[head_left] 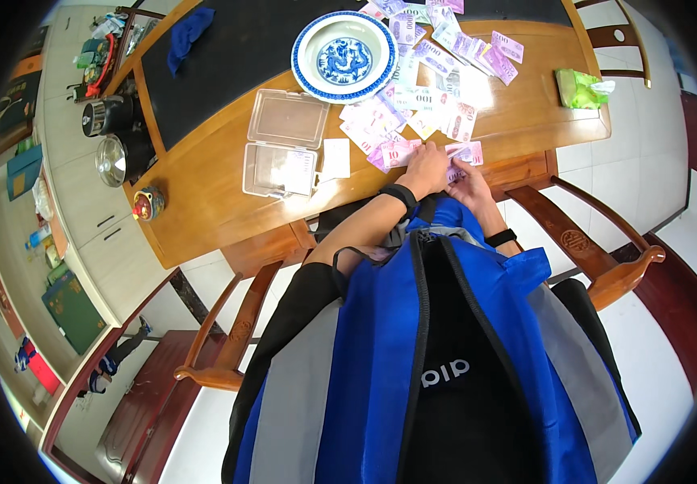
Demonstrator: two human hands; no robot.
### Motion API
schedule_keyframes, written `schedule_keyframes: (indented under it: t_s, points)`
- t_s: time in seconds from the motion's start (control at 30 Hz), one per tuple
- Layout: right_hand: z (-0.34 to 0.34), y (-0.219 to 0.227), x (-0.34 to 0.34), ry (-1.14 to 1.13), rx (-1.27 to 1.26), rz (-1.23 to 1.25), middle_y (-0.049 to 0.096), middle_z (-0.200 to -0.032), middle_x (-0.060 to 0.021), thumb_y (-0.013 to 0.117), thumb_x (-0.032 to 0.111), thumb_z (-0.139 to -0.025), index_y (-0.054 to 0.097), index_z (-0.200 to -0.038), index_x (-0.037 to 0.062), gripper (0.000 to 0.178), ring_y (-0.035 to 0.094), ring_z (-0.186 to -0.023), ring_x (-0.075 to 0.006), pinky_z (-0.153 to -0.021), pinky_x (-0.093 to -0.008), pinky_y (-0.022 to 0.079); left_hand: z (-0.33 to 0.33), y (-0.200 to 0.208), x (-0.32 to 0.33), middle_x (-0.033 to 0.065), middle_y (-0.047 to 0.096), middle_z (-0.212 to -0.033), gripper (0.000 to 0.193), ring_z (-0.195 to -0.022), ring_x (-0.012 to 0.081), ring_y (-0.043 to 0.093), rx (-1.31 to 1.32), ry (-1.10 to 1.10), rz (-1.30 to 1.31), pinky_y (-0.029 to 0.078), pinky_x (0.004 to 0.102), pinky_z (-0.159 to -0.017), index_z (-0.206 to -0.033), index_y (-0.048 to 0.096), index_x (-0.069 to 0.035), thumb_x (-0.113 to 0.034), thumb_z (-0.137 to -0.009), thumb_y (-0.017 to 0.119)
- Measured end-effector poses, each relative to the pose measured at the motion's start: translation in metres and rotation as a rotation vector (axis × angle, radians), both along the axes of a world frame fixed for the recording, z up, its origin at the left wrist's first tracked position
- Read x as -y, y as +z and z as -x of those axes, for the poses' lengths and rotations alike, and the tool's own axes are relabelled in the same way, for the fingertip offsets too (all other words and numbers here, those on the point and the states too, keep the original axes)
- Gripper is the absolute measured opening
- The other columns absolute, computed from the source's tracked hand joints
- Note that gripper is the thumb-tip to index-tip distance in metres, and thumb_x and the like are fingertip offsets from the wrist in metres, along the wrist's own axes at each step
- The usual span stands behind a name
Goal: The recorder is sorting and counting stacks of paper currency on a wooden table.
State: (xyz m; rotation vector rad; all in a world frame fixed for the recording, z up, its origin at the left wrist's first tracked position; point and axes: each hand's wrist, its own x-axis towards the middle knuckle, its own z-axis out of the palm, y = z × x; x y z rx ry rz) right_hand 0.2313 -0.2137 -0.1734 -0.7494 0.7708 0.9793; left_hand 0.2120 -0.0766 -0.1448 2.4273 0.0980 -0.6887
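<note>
At the table's near edge my left hand [427, 169] is closed, its curled fingers against a pink banknote [397, 153]. Beside it my right hand [469, 187] pinches a purple banknote [453, 173] between thumb and fingers. Another pink note [467, 151] shows just beyond the right fingertips. Many loose paper notes [421, 98] in purple, pink and pale green lie overlapping in front of both hands. Left of them, a clear plastic box [272, 168] stands with its lid [288, 118] folded back. Next to the box is a small white card [335, 159].
A blue-and-white porcelain bowl [304, 55] stands behind the notes on the wooden table [203, 198]. A green tissue pack [578, 89] is at the right, a small colourful jar [149, 203] at the left corner. Wooden chairs [582, 242] flank me. A blue cloth [189, 36] lies far left.
</note>
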Motion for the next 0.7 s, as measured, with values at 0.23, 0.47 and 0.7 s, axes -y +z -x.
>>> schedule_keyframes:
  t_s: [0.23, 0.47, 0.7]
  points:
    - [0.003, 0.007, -0.002, 0.002, 0.061, 0.037, 0.051, -0.111, -0.0114, 0.057, 0.034, -0.081, 0.045, -0.113, 0.0058, 0.045, 0.049, -0.104, -0.0243, -0.086, -0.0426, 0.042, 0.003, 0.008, -0.008, 0.0222, 0.058, -0.087, 0.038, -0.082, 0.0350, 0.057, 0.033, 0.031, 0.212, 0.046, 0.0403, -0.074, -0.095, 0.054, 0.004, -0.013, -0.062, 0.062]
    - [-0.001, 0.012, 0.005, -0.012, 0.007, 0.120, 0.038, -0.121, -0.0240, 0.041, 0.068, -0.074, 0.009, -0.133, 0.0017, 0.094, 0.039, -0.113, -0.0359, -0.093, -0.0486, 0.033, 0.002, -0.005, -0.054, 0.0133, 0.062, -0.087, 0.036, -0.079, 0.0207, 0.060, -0.211, 0.483, 0.648, 0.046, 0.0296, -0.070, -0.098, 0.057, 0.005, -0.012, -0.066, 0.062]
    - [-0.006, -0.028, 0.016, 0.041, 0.114, 0.584, 0.048, -0.062, -0.0040, 0.055, 0.037, -0.078, 0.052, -0.084, 0.0036, 0.034, 0.050, -0.052, -0.0153, -0.046, -0.0279, 0.039, 0.036, 0.035, -0.112, 0.0085, 0.060, -0.097, 0.036, -0.087, 0.0166, 0.058, -0.051, 0.888, 1.313, 0.045, 0.0292, -0.081, -0.106, 0.051, 0.005, -0.002, -0.072, 0.058]
